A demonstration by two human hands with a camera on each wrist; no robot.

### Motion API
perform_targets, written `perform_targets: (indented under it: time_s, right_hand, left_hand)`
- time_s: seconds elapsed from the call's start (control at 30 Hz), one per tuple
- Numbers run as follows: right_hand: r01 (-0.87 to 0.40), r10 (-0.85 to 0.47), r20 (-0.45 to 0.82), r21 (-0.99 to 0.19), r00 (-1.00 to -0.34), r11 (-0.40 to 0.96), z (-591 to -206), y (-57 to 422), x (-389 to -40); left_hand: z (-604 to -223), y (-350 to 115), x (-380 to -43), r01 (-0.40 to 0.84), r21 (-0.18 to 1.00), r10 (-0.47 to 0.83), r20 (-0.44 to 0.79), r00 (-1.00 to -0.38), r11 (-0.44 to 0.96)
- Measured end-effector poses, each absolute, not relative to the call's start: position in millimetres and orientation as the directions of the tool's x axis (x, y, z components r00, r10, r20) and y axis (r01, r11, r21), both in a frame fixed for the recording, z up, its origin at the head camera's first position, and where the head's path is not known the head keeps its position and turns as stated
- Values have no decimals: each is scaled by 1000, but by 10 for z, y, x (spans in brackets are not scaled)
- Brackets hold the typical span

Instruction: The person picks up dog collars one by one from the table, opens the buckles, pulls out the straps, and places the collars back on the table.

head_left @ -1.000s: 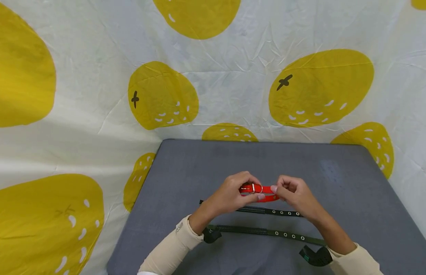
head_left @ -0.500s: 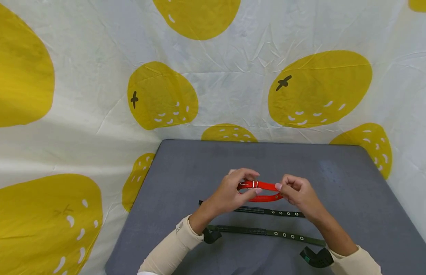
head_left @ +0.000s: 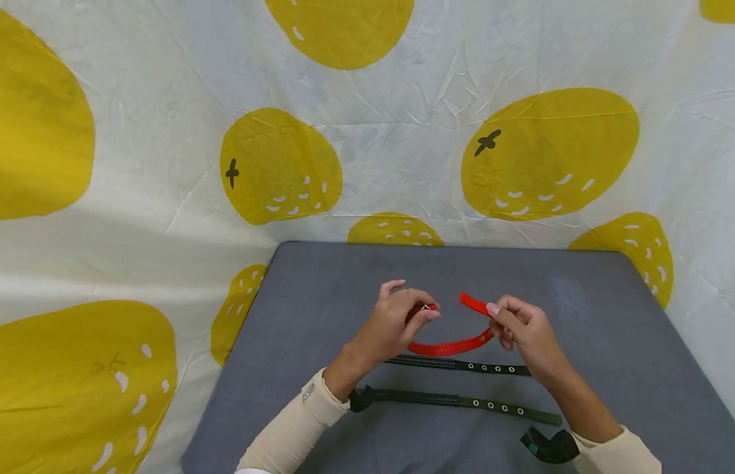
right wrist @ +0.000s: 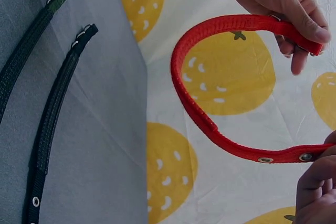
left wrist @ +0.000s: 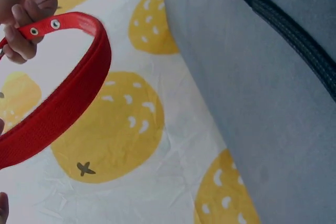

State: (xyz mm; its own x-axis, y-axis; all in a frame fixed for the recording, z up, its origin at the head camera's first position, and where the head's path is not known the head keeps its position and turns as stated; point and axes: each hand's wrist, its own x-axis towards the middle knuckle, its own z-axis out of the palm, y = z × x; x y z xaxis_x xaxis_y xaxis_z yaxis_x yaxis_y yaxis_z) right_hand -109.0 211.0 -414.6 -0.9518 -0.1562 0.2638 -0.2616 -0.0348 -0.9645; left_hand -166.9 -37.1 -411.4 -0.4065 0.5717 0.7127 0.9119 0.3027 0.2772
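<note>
A red collar [head_left: 449, 347] with metal eyelets bows between my two hands above the table. My left hand [head_left: 397, 322] pinches its buckle end between thumb and fingers; the buckle is mostly hidden there in the head view. In the right wrist view, that left hand [right wrist: 286, 6] has its thumb on the red end. My right hand [head_left: 524, 332] pinches the eyelet end, and the free tip [head_left: 474, 303] sticks out to the left past the thumb. The tip is apart from the buckle. The left wrist view shows the padded red band [left wrist: 79, 85] curving toward the right hand [left wrist: 31, 3].
On the grey table [head_left: 355, 276] lie a black collar [head_left: 486, 368] and, nearer me, a dark green collar [head_left: 492, 403], roughly parallel below my hands. A white cloth [head_left: 403, 164] printed with yellow fruit hangs behind and beside the table.
The strap's tip has come out of the buckle, so the closed red loop is now an open curve. My right hand has moved slightly right, and the left has tilted upward.
</note>
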Motion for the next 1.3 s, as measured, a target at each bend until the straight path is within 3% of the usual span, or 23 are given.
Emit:
perform_targets:
  time_s: [0.23, 0.4, 0.57, 0.77, 0.87, 1.1, 1.3]
  right_hand:
    - [-338, -18, 347, -923, -938, -182, -4162, 2121, -1110]
    - [-447, 208, 400, -844, -893, -296, -4173, 2154, -1162]
    - [-407, 376, 299, -878, -877, -252, -4152, 2227, -1235]
    - [-369, 407, 267, -909, -873, -196, -4133, 2272, -1276]
    - [-399, 407, 323, -910, -854, -115, -4096, 2282, -1277]
    - [-352, 401, 456, -884, -795, 307, -4099, 2429, -1327]
    - [-174, 342, 383, -844, -858, 508, -4314, 2628, -1407]
  left_hand:
    - [-4109, -406, -1715, 907, 260, 560, 719, -412, 333]
    - [-4146, -455, -1800, 875, 315, 484, 738, -470, 368]
    - [-4173, -507, -1901, 829, 411, 348, 767, -539, 379]
    - [-4212, -586, -2035, 773, 458, 190, 794, -578, 439]
    - [-4221, -648, -2083, 716, 467, 111, 793, -598, 519]
    - [-4229, -867, -2170, 602, 479, 65, 746, -662, 639]
    - [-4350, -1029, -2283, 553, 501, 91, 681, -726, 666]
